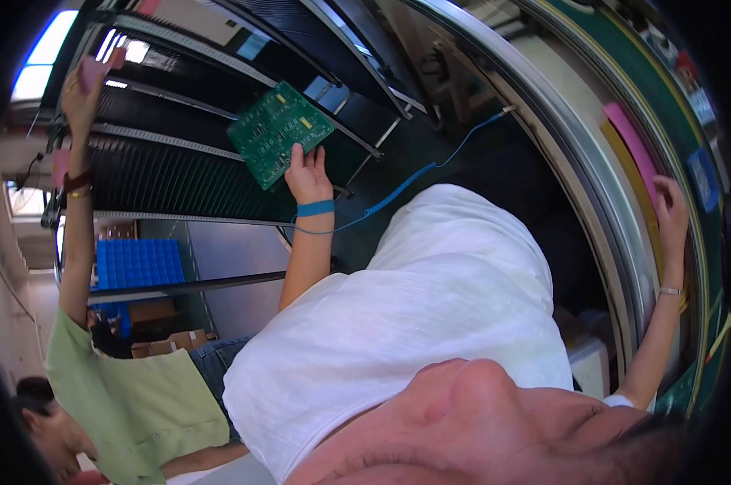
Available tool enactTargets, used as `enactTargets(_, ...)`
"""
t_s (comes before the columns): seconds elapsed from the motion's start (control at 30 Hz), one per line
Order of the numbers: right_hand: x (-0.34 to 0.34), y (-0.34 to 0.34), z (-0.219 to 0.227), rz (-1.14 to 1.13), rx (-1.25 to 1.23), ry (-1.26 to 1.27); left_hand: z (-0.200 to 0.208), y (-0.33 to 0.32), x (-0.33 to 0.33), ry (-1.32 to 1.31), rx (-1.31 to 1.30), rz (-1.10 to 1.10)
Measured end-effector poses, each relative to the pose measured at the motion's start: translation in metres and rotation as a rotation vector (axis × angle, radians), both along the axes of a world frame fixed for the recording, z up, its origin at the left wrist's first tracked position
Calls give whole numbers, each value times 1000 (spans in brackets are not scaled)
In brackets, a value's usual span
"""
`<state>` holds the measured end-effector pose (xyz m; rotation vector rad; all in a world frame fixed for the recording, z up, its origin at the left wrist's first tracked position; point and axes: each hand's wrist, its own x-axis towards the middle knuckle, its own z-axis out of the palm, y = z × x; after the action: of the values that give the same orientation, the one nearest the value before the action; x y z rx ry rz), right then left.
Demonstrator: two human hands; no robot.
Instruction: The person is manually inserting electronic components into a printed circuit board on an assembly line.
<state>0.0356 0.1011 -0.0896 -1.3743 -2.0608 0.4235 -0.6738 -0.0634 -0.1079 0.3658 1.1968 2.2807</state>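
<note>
My left hand (307,176) grips a green printed circuit board (280,133) by its lower edge, with the thumb on the side facing me. The board is tilted and carries small dark parts and two yellow pieces. A blue wrist strap (315,208) circles that wrist, and a coiled blue cord (402,188) runs from it toward a metal rail. Far to the right, my right hand (671,212) rests at the end of a pink strip (630,149) along the green bench (600,40). Its fingers are loosely bent and apart, apparently with nothing in them.
Black slotted racks (163,174) with metal rails stand to the left, close to the board. A co-worker in a green top (139,396) reaches up to the rack, a pink piece (94,73) in one hand. Beyond are a blue grid bin (139,263) and cardboard boxes (167,343).
</note>
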Motion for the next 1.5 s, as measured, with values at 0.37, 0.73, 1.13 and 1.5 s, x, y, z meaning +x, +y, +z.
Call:
enactTargets(0.37,-5,-17,35,-54,-186,369,84,88,161,30,3,-1518)
enactTargets(0.73,10,-159,83,-297,-435,1218,110,229,402,416,-191,-2495)
enactTargets(1.13,64,-184,32,-662,-491,1247,52,395,357,327,-416,-2098)
enactTargets(1.5,60,-137,17,-666,-528,1179,28,407,349,311,-542,-1850)
